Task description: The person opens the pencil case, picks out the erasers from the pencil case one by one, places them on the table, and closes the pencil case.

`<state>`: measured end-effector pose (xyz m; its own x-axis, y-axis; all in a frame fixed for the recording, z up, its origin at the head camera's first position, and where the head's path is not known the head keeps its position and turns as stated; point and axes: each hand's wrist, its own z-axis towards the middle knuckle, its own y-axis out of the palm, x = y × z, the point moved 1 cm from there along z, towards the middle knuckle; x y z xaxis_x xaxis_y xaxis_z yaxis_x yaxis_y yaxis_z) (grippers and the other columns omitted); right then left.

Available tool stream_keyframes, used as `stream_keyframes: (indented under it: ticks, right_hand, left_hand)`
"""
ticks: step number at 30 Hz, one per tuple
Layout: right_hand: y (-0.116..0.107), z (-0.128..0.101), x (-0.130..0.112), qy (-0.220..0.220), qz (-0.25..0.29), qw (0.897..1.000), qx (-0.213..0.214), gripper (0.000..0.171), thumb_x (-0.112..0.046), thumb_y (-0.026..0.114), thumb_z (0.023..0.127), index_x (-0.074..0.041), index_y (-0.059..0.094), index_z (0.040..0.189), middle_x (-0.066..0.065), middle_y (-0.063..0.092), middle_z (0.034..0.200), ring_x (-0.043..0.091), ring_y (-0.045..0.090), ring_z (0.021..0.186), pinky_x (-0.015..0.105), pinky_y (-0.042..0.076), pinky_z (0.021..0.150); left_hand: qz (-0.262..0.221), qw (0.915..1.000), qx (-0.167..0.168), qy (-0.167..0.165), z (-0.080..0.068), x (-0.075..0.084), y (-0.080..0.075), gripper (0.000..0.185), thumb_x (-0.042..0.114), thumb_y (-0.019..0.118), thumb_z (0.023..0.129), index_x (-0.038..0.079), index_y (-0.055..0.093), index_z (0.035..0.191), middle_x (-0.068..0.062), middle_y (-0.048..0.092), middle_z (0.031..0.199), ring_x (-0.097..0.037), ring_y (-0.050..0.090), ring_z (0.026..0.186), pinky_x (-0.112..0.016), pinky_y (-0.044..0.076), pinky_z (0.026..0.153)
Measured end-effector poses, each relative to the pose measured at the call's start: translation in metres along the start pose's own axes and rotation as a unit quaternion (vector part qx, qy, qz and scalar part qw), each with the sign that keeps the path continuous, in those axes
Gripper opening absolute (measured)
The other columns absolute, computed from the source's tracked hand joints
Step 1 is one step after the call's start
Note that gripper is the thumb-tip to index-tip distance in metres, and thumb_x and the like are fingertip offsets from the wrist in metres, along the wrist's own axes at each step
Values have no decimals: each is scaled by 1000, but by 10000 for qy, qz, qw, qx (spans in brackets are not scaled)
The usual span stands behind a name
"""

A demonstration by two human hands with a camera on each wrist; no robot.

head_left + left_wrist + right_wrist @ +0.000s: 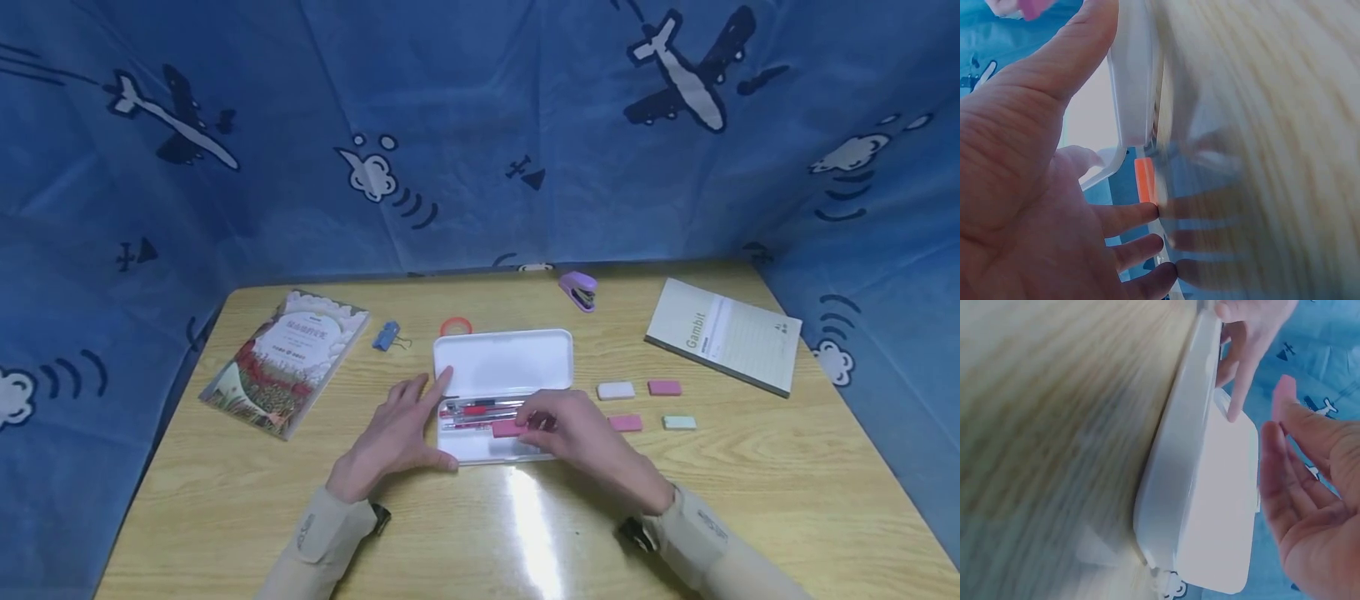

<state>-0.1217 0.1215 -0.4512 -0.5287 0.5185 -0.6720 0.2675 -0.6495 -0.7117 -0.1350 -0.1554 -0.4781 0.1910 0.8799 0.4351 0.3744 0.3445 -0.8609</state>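
We see an open white pencil case point(501, 392) at the middle of the table point(225, 492), pens lying in its tray. Our right hand point(581, 437) hovers over the tray, its fingers point(542, 414) pinching a pink eraser point(507, 428). Our left hand point(393, 433) rests flat at the case's left end, fingers straight, index tip on the lid. Right of the case lie four more erasers point(648, 405); left of it, a book point(288, 358).
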Motion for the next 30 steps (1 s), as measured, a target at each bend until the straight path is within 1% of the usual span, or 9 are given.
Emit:
stream_keyframes:
  ticks: [2, 5, 9, 12, 16, 19, 23, 28, 30]
  right_hand:
    - [-4, -5, 1, 81, 370, 9992, 135, 19, -8, 83, 81, -13, 77, 98, -1, 77, 93, 5, 69, 81, 23, 60, 75]
    - [-10, -13, 4, 29, 436, 9984, 362, 24, -6, 85, 79, -11, 78, 102, 0, 77, 95, 6, 70, 82, 23, 61, 76]
    - [-20, -26, 10, -60, 153, 9977, 661, 27, -5, 87, 76, -13, 80, 101, -3, 77, 92, 4, 68, 80, 24, 60, 72]
    - [-29, -40, 18, -21, -133, 9969, 774, 28, -3, 88, 74, -15, 80, 98, -6, 76, 89, 2, 65, 78, 23, 59, 70]
    - [-42, -63, 31, 84, -438, 9950, 898, 30, 2, 88, 70, -14, 80, 94, -5, 76, 88, 2, 66, 77, 21, 59, 69]
    - [-50, -81, 39, 266, -526, 9936, 967, 33, 5, 87, 68, -11, 80, 95, -2, 77, 90, 3, 67, 77, 22, 60, 70]
    - [-57, -99, 46, 704, -734, 9908, 894, 32, 3, 87, 69, -10, 79, 96, -1, 77, 89, 3, 67, 76, 23, 60, 69]
    - [-64, -113, 52, 1292, -1056, 9844, 560, 27, -3, 88, 70, -12, 78, 93, -4, 75, 84, 6, 67, 73, 25, 58, 68]
    - [-65, -116, 54, 1424, -1180, 9818, 435, 27, -4, 88, 70, -13, 78, 93, -5, 75, 84, 7, 67, 74, 25, 58, 69]
  left_hand:
    - [19, 10000, -4, -3, 0, 0, 1, 134, 59, 91, 62, 36, 6, 164, -19, 17, 169, -45, 18, 153, -67, 26, 120]
    - [30, 10000, 5, -6, 0, 0, 1, 134, 60, 91, 62, 35, 7, 164, -19, 18, 169, -45, 19, 153, -67, 27, 119]
    - [17, 10000, 29, 35, -1, 0, 1, 134, 59, 91, 62, 34, 8, 164, -20, 18, 169, -46, 19, 152, -68, 27, 119]
    - [17, 10000, 33, 70, -1, 1, 0, 134, 58, 91, 63, 33, 8, 164, -20, 19, 168, -46, 20, 152, -68, 28, 118]
    - [22, 9999, 31, 98, -1, 2, 0, 134, 58, 91, 63, 33, 8, 164, -21, 18, 168, -46, 20, 152, -69, 28, 118]
    - [7, 9999, 30, 105, -2, 2, -1, 134, 57, 92, 63, 34, 7, 164, -21, 18, 168, -46, 20, 152, -69, 28, 118]
    - [-3, 10000, 22, 96, -2, 1, -1, 133, 58, 91, 63, 34, 7, 164, -21, 18, 169, -46, 20, 152, -69, 27, 118]
    - [-2, 9999, 3, 107, -1, 0, 0, 133, 59, 90, 64, 35, 6, 164, -21, 17, 169, -47, 20, 152, -70, 27, 118]
    - [-4, 9999, -1, 122, -1, 0, 0, 133, 59, 90, 64, 35, 6, 164, -22, 17, 168, -47, 20, 152, -70, 27, 118]
